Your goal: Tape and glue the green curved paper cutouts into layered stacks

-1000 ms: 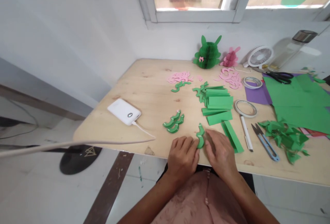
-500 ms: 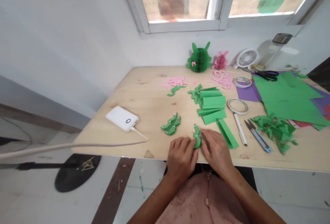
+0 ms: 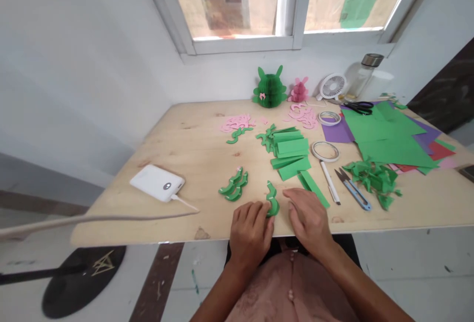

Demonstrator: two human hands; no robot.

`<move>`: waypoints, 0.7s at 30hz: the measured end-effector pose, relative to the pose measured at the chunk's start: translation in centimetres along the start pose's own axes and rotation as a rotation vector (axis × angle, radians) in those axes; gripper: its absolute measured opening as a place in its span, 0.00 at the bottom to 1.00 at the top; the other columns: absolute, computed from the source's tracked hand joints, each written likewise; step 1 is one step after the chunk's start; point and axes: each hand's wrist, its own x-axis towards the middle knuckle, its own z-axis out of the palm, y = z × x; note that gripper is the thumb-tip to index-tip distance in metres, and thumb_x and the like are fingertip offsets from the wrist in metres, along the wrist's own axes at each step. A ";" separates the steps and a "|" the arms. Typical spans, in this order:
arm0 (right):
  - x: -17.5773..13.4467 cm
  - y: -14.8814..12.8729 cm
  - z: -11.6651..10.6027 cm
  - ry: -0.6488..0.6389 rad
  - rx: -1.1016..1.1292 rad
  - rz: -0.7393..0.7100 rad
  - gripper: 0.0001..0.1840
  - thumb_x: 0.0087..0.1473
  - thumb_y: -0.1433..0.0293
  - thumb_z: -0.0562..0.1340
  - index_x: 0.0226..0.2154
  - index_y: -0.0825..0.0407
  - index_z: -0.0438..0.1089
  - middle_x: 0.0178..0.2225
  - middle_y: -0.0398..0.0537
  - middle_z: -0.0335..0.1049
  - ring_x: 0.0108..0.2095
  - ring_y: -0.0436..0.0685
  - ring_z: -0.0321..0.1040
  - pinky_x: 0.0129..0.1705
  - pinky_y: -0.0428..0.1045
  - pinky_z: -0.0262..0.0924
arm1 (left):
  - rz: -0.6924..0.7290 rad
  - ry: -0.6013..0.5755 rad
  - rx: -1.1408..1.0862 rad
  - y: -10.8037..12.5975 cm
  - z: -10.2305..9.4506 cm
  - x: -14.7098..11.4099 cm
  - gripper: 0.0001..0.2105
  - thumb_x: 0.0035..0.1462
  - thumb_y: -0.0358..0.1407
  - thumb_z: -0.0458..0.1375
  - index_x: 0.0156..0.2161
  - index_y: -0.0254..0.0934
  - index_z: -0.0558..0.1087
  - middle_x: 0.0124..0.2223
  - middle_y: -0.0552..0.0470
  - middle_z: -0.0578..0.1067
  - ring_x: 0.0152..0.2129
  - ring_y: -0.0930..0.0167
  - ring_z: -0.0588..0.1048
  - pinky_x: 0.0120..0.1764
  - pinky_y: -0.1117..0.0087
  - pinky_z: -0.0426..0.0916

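Pale and wooden, the tabletop is spreading out. At its near edge, the left hand is pinching the green cutout by its lower end; the right hand is resting just beside, empty, thumb and forefinger narrowly apart. Toward the right edge, snips are lying. Along the far edge, a green figure and a fan are standing.
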 end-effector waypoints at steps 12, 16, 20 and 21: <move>-3.2 7.0 -7.5 0.089 -0.397 0.194 0.13 0.57 0.70 0.57 0.43 0.55 0.72 0.39 0.54 0.76 0.41 0.61 0.72 0.47 0.56 0.64 | -0.062 -0.016 -0.114 -0.1 -0.3 0.2 0.09 0.58 0.28 0.54 0.43 0.36 0.72 0.41 0.47 0.77 0.40 0.63 0.70 0.45 0.60 0.63; -2.7 6.7 -7.5 0.075 -0.387 0.156 0.12 0.57 0.71 0.57 0.42 0.55 0.71 0.39 0.54 0.76 0.41 0.60 0.72 0.47 0.55 0.64 | -0.068 -0.037 -0.124 0.0 -0.5 0.5 0.10 0.57 0.26 0.52 0.41 0.37 0.73 0.40 0.48 0.76 0.40 0.64 0.69 0.44 0.61 0.63; -2.1 6.8 -7.5 0.076 -0.405 0.156 0.12 0.57 0.71 0.57 0.42 0.56 0.72 0.38 0.55 0.75 0.39 0.60 0.72 0.46 0.55 0.64 | -0.065 -0.079 -0.113 0.4 -0.9 0.7 0.10 0.57 0.27 0.52 0.41 0.37 0.73 0.42 0.46 0.76 0.41 0.62 0.69 0.44 0.59 0.63; -2.2 7.0 -7.6 0.069 -0.414 0.170 0.12 0.57 0.71 0.56 0.41 0.56 0.72 0.38 0.55 0.75 0.39 0.60 0.72 0.46 0.55 0.64 | -0.073 -0.090 -0.123 0.5 -1.0 0.8 0.09 0.57 0.28 0.52 0.41 0.37 0.73 0.42 0.46 0.75 0.41 0.61 0.69 0.45 0.59 0.62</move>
